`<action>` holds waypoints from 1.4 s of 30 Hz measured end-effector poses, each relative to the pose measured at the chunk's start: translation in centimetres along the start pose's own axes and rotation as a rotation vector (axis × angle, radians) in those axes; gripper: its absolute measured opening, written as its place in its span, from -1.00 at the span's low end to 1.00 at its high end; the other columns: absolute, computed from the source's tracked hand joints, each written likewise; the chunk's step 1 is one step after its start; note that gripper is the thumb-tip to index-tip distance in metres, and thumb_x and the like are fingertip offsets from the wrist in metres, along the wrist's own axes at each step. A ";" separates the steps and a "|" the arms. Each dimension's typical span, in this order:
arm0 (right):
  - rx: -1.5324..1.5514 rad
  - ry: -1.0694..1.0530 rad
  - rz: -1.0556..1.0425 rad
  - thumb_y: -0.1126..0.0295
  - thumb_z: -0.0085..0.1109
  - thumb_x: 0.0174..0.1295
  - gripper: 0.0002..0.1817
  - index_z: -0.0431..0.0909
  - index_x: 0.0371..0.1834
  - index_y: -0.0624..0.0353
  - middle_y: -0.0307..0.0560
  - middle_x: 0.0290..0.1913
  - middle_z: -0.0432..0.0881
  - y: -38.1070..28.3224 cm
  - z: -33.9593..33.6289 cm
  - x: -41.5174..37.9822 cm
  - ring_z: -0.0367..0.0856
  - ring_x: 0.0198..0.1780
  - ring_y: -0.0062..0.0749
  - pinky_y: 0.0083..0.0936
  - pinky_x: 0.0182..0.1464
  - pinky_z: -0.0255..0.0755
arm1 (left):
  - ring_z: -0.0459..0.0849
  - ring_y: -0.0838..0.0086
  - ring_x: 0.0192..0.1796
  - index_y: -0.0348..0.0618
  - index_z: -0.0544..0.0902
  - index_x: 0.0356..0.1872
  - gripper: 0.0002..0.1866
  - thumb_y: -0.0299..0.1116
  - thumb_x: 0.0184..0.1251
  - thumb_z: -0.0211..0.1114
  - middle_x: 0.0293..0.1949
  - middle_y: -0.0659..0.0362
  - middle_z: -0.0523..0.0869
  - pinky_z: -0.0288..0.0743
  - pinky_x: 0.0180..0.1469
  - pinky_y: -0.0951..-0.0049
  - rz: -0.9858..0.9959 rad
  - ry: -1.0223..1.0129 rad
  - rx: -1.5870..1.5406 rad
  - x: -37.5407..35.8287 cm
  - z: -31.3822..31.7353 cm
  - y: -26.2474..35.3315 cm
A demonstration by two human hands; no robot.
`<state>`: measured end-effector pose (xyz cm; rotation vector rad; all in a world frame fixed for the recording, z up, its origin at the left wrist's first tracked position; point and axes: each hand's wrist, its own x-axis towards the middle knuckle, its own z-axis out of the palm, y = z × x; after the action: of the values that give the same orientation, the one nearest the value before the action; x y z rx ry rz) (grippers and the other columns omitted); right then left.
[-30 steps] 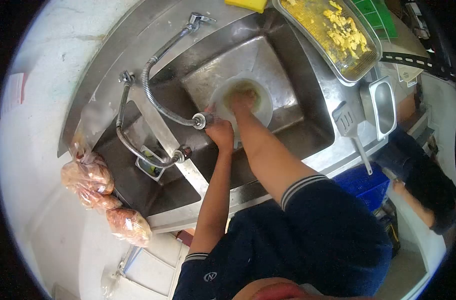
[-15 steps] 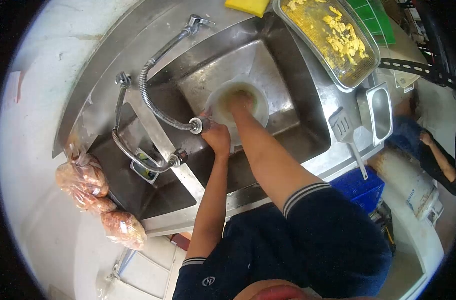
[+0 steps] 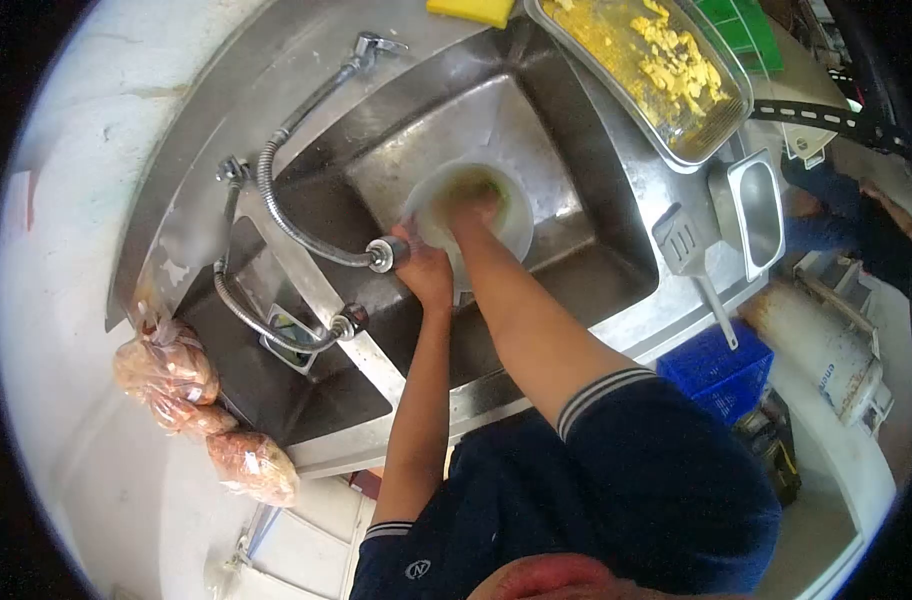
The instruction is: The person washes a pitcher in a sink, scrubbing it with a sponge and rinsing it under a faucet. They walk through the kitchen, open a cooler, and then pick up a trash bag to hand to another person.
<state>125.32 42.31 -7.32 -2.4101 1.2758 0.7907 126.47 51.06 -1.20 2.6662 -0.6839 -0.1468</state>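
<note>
A round whitish bowl [image 3: 519, 235] of cloudy water stands in the right-hand sink basin. My left hand [image 3: 424, 272] is closed on the bowl's left rim, right beside a faucet head [image 3: 385, 254]. My right hand [image 3: 474, 208] is down in the water. Its fingers are blurred by the murky liquid, so what they hold, if anything, cannot be made out. Something green [image 3: 496, 187] shows dimly in the water by the fingers.
A glass dish of yellow food pieces [image 3: 684, 150], a slotted spatula [image 3: 688, 255] and a metal pan [image 3: 754, 215] line the right side. Left are a second flexible faucet [image 3: 221, 285], a small container [image 3: 291, 335] and bagged food [image 3: 251, 465]. A person [image 3: 836, 205] stands far right.
My right hand has shifted slightly within the bowl, and the green thing shows more clearly near its fingers. My left hand stays at the rim. The view has tilted a little; the other person has moved.
</note>
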 end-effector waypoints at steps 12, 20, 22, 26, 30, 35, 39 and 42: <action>0.198 0.242 -0.039 0.24 0.00 0.07 -0.64 0.57 -0.14 0.19 0.14 0.01 0.51 -0.9 7.7 4.1 0.46 0.10 -0.09 -0.21 0.15 0.27 | 0.49 0.19 0.07 -0.29 0.37 -0.06 -0.68 -0.51 0.11 -0.04 0.04 -0.06 0.50 0.28 0.13 0.34 -0.067 0.032 -0.368 0.6 0.4 0.3; 0.389 -0.288 -0.207 0.04 -0.03 0.14 -0.47 0.43 0.09 0.17 0.09 0.20 0.37 -1.6 5.5 6.5 0.29 0.24 -0.01 -0.08 0.30 0.00 | 0.48 0.15 0.07 -0.31 0.37 -0.04 -0.57 -0.66 -0.06 0.01 0.00 -0.07 0.51 0.29 0.11 0.28 -0.111 -0.006 -0.304 0.8 -1.6 1.3; 0.214 -0.452 -0.240 0.33 0.02 0.04 -0.71 0.59 -0.21 0.21 0.10 -0.10 0.58 -1.9 3.6 4.5 0.54 -0.01 -0.10 -0.21 0.00 0.37 | 0.49 0.14 0.05 -0.31 0.40 -0.08 -0.57 -0.69 -0.12 0.02 -0.05 -0.07 0.53 0.31 0.08 0.24 -0.152 0.022 -0.326 0.8 -1.5 1.6; 0.253 -0.187 0.095 0.33 0.05 0.01 -0.70 0.59 -0.20 0.21 0.04 -0.09 0.59 -0.4 5.3 3.3 0.55 -0.02 -0.11 -0.21 -0.03 0.40 | 0.50 0.01 -0.18 -0.28 0.40 -0.02 -0.55 -0.64 -0.08 0.03 -0.13 -0.08 0.54 0.35 -0.09 0.21 -0.034 0.178 -0.498 1.0 1.1 -0.4; 0.226 -0.342 -0.067 0.23 0.01 0.07 -0.54 0.41 0.04 0.20 0.05 0.10 0.43 0.4 1.6 6.1 0.37 0.16 -0.11 -0.20 0.16 0.21 | 0.50 0.04 -0.11 -0.25 0.40 -0.07 -0.58 -0.66 -0.08 0.02 -0.16 -0.06 0.54 0.35 -0.08 0.23 0.024 0.075 -0.172 0.5 0.3 0.2; 0.338 -0.470 -0.214 0.19 -0.06 0.16 -0.49 0.34 0.18 0.16 0.09 0.25 0.29 -1.2 3.5 4.5 0.22 0.30 -0.14 -0.23 0.29 0.07 | 0.52 0.07 -0.05 -0.21 0.40 -0.07 -0.61 -0.64 -0.03 0.04 -0.06 -0.05 0.55 0.39 -0.10 0.19 0.045 0.075 -0.194 1.2 -1.5 1.3; 0.174 -0.260 -0.141 0.31 0.00 0.05 -0.63 0.53 -0.06 0.15 0.11 0.06 0.45 0.8 4.9 5.3 0.43 0.11 -0.10 -0.23 0.12 0.29 | 0.53 0.04 -0.05 -0.21 0.40 -0.04 -0.59 -0.62 -0.02 0.03 -0.09 -0.05 0.57 0.38 -0.04 0.19 -0.101 0.064 -0.237 0.8 -0.3 1.1; 0.241 -0.080 -0.113 0.32 0.03 0.01 -0.69 0.60 -0.19 0.17 0.15 -0.10 0.58 0.5 1.0 4.6 0.55 -0.02 -0.11 -0.28 0.03 0.38 | 0.53 0.01 -0.05 -0.23 0.40 -0.05 -0.59 -0.63 -0.03 0.02 -0.11 -0.07 0.57 0.35 0.02 0.21 -0.049 0.096 -0.249 0.8 -0.2 0.7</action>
<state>126.63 39.46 -10.87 -2.2135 1.1241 0.6539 126.94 50.20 -0.75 2.4342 -0.5331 -0.1085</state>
